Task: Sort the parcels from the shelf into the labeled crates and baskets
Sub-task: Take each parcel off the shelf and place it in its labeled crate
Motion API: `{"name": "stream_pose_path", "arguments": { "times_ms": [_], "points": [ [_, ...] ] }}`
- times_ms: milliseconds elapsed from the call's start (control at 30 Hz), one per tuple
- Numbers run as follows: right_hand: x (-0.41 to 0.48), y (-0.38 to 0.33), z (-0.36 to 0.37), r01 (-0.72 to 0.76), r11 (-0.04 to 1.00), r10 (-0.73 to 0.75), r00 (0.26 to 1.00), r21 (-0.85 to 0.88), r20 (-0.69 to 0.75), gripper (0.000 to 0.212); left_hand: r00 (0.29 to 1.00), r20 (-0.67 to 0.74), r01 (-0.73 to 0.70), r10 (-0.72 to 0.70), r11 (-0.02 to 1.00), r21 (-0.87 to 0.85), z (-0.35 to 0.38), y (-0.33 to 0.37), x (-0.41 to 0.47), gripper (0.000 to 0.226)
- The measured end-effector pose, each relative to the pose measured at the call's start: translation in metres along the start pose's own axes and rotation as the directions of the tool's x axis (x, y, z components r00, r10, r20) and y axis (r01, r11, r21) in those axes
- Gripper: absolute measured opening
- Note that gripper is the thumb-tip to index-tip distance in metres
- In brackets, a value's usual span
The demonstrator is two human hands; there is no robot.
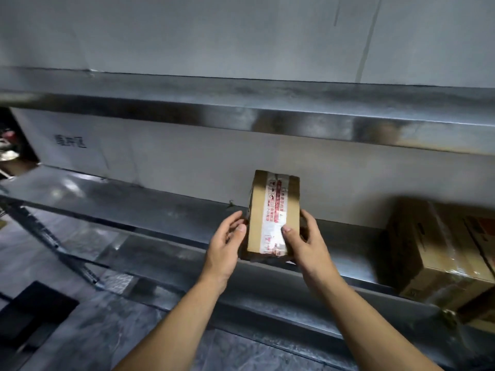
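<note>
**Parcel held at the front edge of the shelf**

Parcel [270, 210] is a small brown cardboard box with a strip of white tape printed in red running along its top face. Both hands hold it from the near end. The left hand [225, 245] grips the left side, fingers curled round the edge and thumb alongside. The right hand [305, 239] grips the right side, thumb pressed on the taped top. The parcel's near end lies at the front edge of the metal shelf [160, 210]; whether it rests on the shelf or is lifted clear cannot be told. A larger taped carton [442, 250] stands on the same shelf, well apart to the right. Behind is a pale wall panel [187, 156]. An upper shelf [267, 103] runs above.
</note>
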State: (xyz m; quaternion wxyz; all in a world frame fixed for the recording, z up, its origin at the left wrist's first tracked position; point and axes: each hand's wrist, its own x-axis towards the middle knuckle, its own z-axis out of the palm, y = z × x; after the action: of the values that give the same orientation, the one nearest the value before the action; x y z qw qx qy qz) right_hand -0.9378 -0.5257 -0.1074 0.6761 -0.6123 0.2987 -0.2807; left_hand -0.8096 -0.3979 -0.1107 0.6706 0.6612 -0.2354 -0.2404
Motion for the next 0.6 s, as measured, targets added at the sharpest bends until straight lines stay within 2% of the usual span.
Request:
{"name": "stream_pose_path", "arguments": {
  "times_ms": [100, 200, 333, 400, 467, 600],
  "points": [
    [-0.002, -0.002, 0.032, -0.066, 0.979, 0.062, 0.998, 0.193, 0.026, 0.040, 0.998, -0.063, -0.020, 0.023, 0.999, 0.047, -0.046, 0.006, -0.001, 0.034],
    [-0.009, -0.001, 0.075, -0.100, 0.951, 0.084, 0.994, 0.292, 0.067, 0.035, 0.994, -0.112, 0.000, 0.011, 0.996, 0.095, -0.089, 0.004, -0.007, 0.038],
    [-0.021, 0.004, 0.135, -0.180, 0.920, 0.131, 0.978, 0.348, 0.161, 0.035, 0.985, -0.167, 0.047, -0.048, 0.999, -0.008, -0.143, 0.006, -0.026, 0.040],
    [-0.026, 0.007, 0.163, -0.190, 0.934, 0.126, 0.968, 0.302, 0.218, 0.033, 0.982, -0.184, 0.032, -0.040, 0.998, -0.050, -0.173, 0.008, -0.034, 0.043],
    [-0.031, 0.011, 0.192, -0.160, 0.967, 0.109, 0.963, 0.199, 0.245, 0.034, 0.971, -0.239, 0.003, -0.007, 1.000, -0.016, -0.204, 0.010, -0.042, 0.047],
    [-0.037, 0.013, 0.253, -0.006, 0.993, 0.037, 0.965, -0.120, 0.261, 0.032, 0.942, -0.329, -0.030, 0.067, 0.993, 0.115, -0.267, 0.015, -0.063, 0.054]
  ]
}}
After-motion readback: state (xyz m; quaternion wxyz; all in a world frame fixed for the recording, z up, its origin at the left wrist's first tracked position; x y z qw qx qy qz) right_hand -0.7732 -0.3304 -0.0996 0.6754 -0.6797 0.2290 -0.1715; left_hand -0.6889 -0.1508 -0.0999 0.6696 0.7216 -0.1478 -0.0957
